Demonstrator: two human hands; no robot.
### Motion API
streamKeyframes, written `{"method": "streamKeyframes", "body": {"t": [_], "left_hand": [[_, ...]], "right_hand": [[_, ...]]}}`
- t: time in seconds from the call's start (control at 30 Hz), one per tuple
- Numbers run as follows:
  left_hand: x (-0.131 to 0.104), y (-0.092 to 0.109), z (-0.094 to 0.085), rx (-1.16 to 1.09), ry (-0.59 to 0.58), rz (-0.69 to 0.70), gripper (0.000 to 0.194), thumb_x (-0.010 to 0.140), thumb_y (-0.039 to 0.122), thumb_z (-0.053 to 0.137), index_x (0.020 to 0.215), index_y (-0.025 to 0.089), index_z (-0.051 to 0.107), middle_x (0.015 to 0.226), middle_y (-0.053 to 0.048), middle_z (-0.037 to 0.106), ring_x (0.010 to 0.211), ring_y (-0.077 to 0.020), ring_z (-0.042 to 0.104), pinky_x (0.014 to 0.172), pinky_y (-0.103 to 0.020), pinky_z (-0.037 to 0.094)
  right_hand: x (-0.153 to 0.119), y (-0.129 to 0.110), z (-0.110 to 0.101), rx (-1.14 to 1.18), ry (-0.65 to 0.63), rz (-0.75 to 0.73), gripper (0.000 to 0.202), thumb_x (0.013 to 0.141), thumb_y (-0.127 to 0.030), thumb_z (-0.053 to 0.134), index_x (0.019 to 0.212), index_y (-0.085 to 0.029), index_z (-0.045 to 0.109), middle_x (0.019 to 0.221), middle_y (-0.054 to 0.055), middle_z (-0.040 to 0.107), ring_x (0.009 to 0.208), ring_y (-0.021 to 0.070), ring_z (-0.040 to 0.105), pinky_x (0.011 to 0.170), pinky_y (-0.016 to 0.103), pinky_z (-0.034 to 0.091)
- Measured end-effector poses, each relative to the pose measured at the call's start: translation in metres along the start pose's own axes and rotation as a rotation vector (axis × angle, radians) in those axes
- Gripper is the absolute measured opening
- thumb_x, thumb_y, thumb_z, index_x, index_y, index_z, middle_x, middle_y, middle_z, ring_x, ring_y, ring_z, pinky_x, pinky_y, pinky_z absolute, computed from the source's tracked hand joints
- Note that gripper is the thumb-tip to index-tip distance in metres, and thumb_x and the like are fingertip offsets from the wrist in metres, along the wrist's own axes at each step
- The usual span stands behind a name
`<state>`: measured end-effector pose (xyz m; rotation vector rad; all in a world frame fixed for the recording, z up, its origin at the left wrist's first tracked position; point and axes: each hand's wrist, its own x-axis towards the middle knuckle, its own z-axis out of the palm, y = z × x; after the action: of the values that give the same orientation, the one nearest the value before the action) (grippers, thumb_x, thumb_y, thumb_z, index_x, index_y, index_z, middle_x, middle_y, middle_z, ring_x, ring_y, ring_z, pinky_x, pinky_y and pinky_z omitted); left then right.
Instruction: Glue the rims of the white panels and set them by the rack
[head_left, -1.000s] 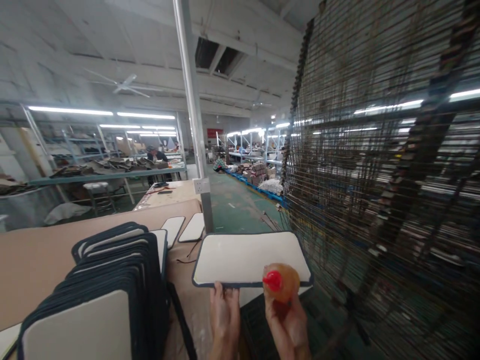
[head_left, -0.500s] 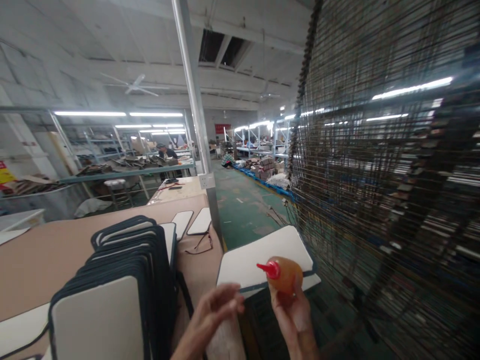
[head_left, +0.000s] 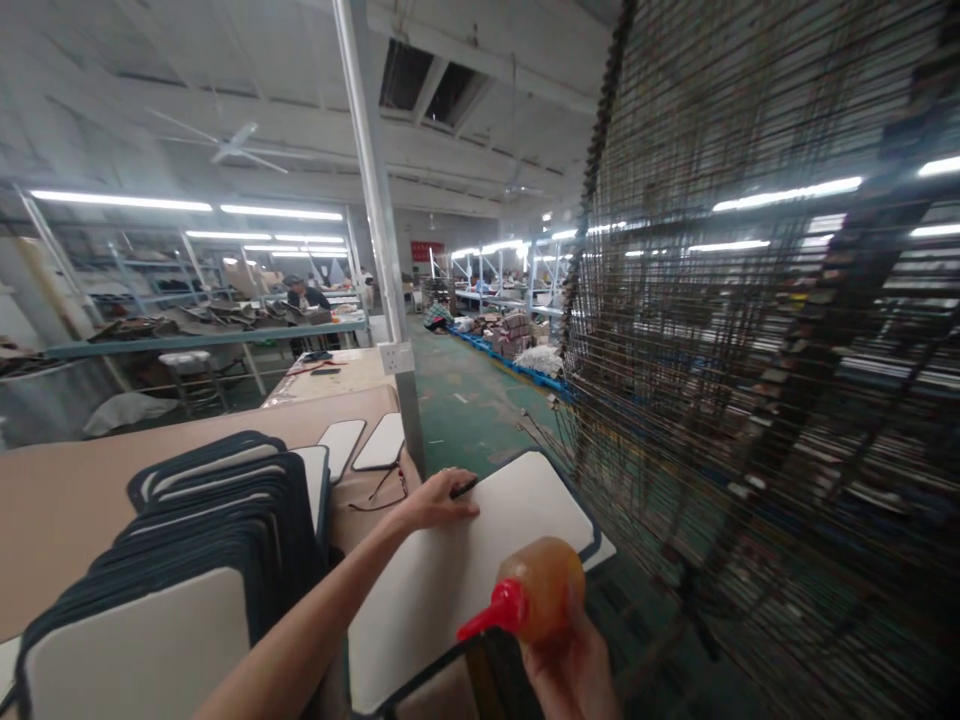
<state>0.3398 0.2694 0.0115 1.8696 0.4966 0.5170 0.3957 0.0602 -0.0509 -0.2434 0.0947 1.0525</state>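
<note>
In my right hand (head_left: 570, 660) is an amber squeeze bottle (head_left: 551, 590) with a red pointed nozzle. The bottle lies on its side, and its nozzle points left, over the near edge of a white panel (head_left: 450, 575) with dark edging. My left hand (head_left: 442, 500) reaches across to the panel's far left edge. Its fingers are closed at that edge, beside a bit of the dark trim, with the thumb on the white face. Under the panel's right side another white piece (head_left: 602, 552) sticks out.
A stack of dark-edged panels (head_left: 217, 540) stands on the brown table (head_left: 60, 480) at left. Two small panels (head_left: 379, 442) and glasses (head_left: 386, 488) lie behind it. A metal post (head_left: 379, 200) rises beyond; a tall wire rack (head_left: 712, 350) stands at right.
My left hand has moved forward onto the panel's far left edge. The panel now reaches nearer and farther left. My right hand has brought the bottle lower and closer, nozzle tipped down.
</note>
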Motion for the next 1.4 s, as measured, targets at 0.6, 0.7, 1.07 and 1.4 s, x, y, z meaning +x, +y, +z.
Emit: {"method": "streamKeyframes", "body": {"t": [0.6, 0.7, 1.07, 1.4], "left_hand": [[-0.039, 0.019, -0.051, -0.210, -0.602, -0.064, 0.066, 0.073, 0.025, 0.063, 0.134, 0.019, 0.039, 0.118, -0.007, 0.059, 0.105, -0.0246, 0.053, 0.088, -0.033, 0.040], [-0.043, 0.026, -0.051, -0.242, -0.719, -0.081, 0.065, 0.075, 0.024, 0.062, 0.136, 0.019, 0.037, 0.117, -0.008, 0.060, 0.100, -0.0237, 0.056, 0.087, -0.033, 0.041], [-0.029, 0.051, -0.033, -0.124, -0.897, -0.017, 0.059, 0.076, 0.025, 0.061, 0.132, 0.021, 0.043, 0.126, -0.004, 0.055, 0.115, -0.0262, 0.047, 0.097, -0.033, 0.034], [-0.019, 0.060, -0.008, -0.180, -0.906, -0.103, 0.061, 0.073, 0.026, 0.065, 0.131, 0.020, 0.045, 0.125, -0.005, 0.055, 0.115, -0.0278, 0.047, 0.096, -0.034, 0.036]], "right_hand": [[-0.026, -0.103, 0.040, -0.334, 0.346, -0.568, 0.033, 0.075, -0.035, 0.059, 0.104, -0.020, 0.062, 0.108, 0.005, 0.066, 0.108, 0.0184, 0.056, 0.101, 0.033, 0.037], [-0.024, -0.122, 0.049, -0.548, 0.138, -0.692, 0.042, 0.066, -0.035, 0.068, 0.106, -0.024, 0.061, 0.111, 0.004, 0.064, 0.108, 0.0226, 0.055, 0.105, 0.044, 0.030], [-0.027, -0.169, 0.070, -0.776, -0.170, -0.677, 0.046, 0.063, -0.036, 0.072, 0.107, -0.027, 0.059, 0.109, 0.006, 0.065, 0.108, 0.0276, 0.055, 0.101, 0.051, 0.033], [-0.040, -0.195, 0.059, -0.802, -0.212, -0.605, 0.050, 0.061, -0.033, 0.072, 0.109, -0.028, 0.058, 0.106, 0.006, 0.066, 0.106, 0.0290, 0.056, 0.101, 0.050, 0.033]]}}
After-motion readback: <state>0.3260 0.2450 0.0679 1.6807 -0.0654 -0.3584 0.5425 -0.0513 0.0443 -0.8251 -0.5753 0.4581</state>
